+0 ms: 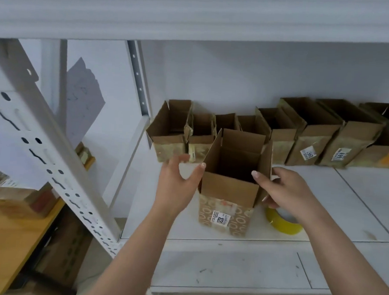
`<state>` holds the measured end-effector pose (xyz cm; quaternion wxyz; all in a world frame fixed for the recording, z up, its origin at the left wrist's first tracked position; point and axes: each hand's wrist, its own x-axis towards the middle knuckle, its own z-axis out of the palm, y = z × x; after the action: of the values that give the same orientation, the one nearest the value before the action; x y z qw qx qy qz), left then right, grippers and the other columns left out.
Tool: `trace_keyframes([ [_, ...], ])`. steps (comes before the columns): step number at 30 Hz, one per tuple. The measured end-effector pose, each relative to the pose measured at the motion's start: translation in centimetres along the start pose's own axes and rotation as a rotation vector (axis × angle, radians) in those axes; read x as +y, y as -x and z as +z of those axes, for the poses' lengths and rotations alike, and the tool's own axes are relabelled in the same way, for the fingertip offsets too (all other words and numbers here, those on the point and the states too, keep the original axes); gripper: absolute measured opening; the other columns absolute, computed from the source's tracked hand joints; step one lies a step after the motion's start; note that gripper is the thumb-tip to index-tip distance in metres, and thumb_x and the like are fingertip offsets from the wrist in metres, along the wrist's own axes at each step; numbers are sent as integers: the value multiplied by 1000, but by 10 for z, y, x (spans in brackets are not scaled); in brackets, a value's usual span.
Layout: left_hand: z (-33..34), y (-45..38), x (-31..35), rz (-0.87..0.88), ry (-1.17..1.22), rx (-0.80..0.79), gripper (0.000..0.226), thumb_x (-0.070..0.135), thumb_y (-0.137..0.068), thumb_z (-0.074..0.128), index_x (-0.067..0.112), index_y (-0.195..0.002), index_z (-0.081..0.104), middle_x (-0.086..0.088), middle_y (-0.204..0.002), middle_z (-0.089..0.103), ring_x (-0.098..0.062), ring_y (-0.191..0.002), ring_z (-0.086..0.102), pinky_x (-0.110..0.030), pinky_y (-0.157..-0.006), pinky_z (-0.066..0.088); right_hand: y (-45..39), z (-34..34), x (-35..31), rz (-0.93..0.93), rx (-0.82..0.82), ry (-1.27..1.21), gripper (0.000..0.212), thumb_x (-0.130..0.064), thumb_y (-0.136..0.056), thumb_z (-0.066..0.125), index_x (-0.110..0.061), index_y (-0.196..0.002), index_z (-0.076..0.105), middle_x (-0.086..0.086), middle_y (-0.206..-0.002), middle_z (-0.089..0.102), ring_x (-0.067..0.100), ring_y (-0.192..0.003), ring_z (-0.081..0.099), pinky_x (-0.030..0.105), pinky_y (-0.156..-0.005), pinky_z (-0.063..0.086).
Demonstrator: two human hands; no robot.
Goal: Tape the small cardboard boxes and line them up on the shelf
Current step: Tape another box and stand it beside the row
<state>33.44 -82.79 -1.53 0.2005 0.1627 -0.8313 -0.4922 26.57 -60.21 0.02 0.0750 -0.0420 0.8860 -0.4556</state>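
Note:
An open-topped cardboard box (227,214) with a white label stands on the white shelf (343,211), its flaps up. My right hand (288,193) grips its right flap, thumb inside at the near right corner and fingers curled outside. My left hand (178,182) is spread beside the left flap, and its thumb tip touches the flap's lower edge. A row of several open boxes (311,142) lines the back of the shelf against the wall. A yellow tape roll (284,224) lies just right of the held box, partly hidden under my right wrist.
A white perforated steel upright (53,158) slants across the left, with a second upright (138,81) at the shelf's back left corner. A wooden surface (6,239) with clutter lies lower left. Another shelf board (227,268) sits below.

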Motion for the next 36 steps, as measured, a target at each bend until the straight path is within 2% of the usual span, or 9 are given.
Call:
trace_keyframes([
  [3,-12,-23,12,104,-86,60,37,45,-85,69,33,-119,58,8,-125,51,-7,-109,46,-13,-78,33,2,0,-6,-43,35,58,59,-49,-85,67,-28,-136,46,-7,-63,71,8,-55,69,41,-74,59],
  [6,-8,-38,25,223,-217,-55,29,40,-84,72,37,-113,67,3,-141,47,-18,-132,41,-26,-97,36,9,-2,-14,-126,33,142,66,-45,-86,68,-42,-144,38,-9,-66,72,4,-57,68,40,-77,59],
  [9,-1,-45,28,253,-461,-293,44,48,-81,72,41,-123,63,1,-160,24,-26,-150,9,-51,-116,19,17,-9,-20,-152,6,258,79,-52,-79,71,-52,-146,28,-2,-117,69,8,-80,68,37,-84,56],
  [14,-10,-46,14,238,-617,-492,91,61,-73,72,39,-150,29,-4,-164,4,-30,-150,-7,-60,-115,11,26,-10,-23,-46,-139,291,111,-49,-69,81,-44,-153,8,0,-153,39,22,-134,45,41,-105,45],
  [22,-7,-36,5,270,-771,-523,125,69,-70,69,34,-151,-19,-5,-164,-12,-33,-149,-12,-64,-114,9,39,5,-19,33,-100,388,131,-44,-71,83,-49,-145,-24,7,-148,46,30,-124,53,43,-98,48],
  [26,-9,-32,6,267,-590,-331,104,70,-79,58,21,-155,6,-11,-156,30,-32,-143,31,-56,-113,31,39,5,-18,22,98,343,106,-43,-76,79,-26,-154,10,6,-127,62,26,-111,61,46,-94,50],
  [29,-17,-30,9,267,-599,-214,60,71,-85,46,23,-118,62,4,-108,68,-20,-99,62,-41,-86,51,43,9,-13,-42,196,294,41,-51,-81,69,-15,-100,65,3,-91,72,21,-84,66,44,-79,55],
  [32,-21,-26,12,233,-578,-229,53,62,-91,46,17,-75,68,2,-68,64,-15,-67,58,-29,-64,47,48,14,-8,-21,176,105,40,-46,-92,58,-9,-79,68,1,-70,72,16,-66,71,45,-78,55],
  [36,-22,-11,25,209,-392,-171,44,38,-96,54,5,-70,69,-9,-60,61,-19,-62,58,-25,-56,40,51,7,-4,-8,156,-53,43,-32,-99,47,4,-78,59,9,-65,69,17,-59,70,52,-82,53],
])
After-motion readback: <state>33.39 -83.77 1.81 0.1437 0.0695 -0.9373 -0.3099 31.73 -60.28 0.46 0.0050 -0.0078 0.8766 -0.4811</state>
